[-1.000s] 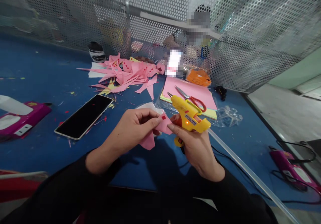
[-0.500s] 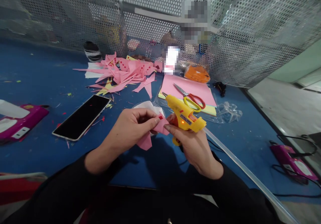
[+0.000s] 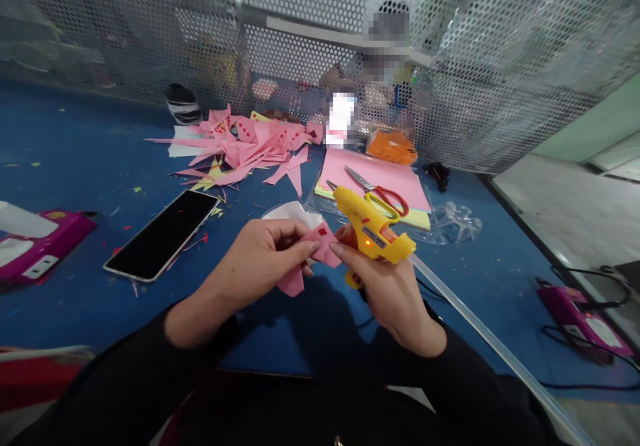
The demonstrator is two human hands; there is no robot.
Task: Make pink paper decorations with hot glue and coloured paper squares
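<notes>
Between my two hands is a folded piece of pink paper (image 3: 326,251) with a small red square on it. My left hand (image 3: 267,253) pinches it between thumb and fingers, and a pink flap hangs below. In my right hand (image 3: 383,283) rests a yellow hot glue gun (image 3: 367,223), its nozzle pointing up and left and an orange light lit. That hand's thumb and fingertips also press the right edge of the pink paper. A long clear glue stick (image 3: 480,326) runs out of the gun's back. White paper (image 3: 293,211) lies just behind my left hand.
Scissors (image 3: 380,196) lie on stacked coloured paper (image 3: 333,166) beyond the gun. Pink paper strips (image 3: 250,146) are heaped at the back. A phone (image 3: 163,236) lies left, near a purple power strip (image 3: 47,239); another power strip (image 3: 583,323) with cables sits right. Perforated metal mesh (image 3: 305,49) closes the back.
Both hands have shifted very slightly, and the pink paper between them appears a little more spread, showing more of its face. The glue gun has moved slightly right.
</notes>
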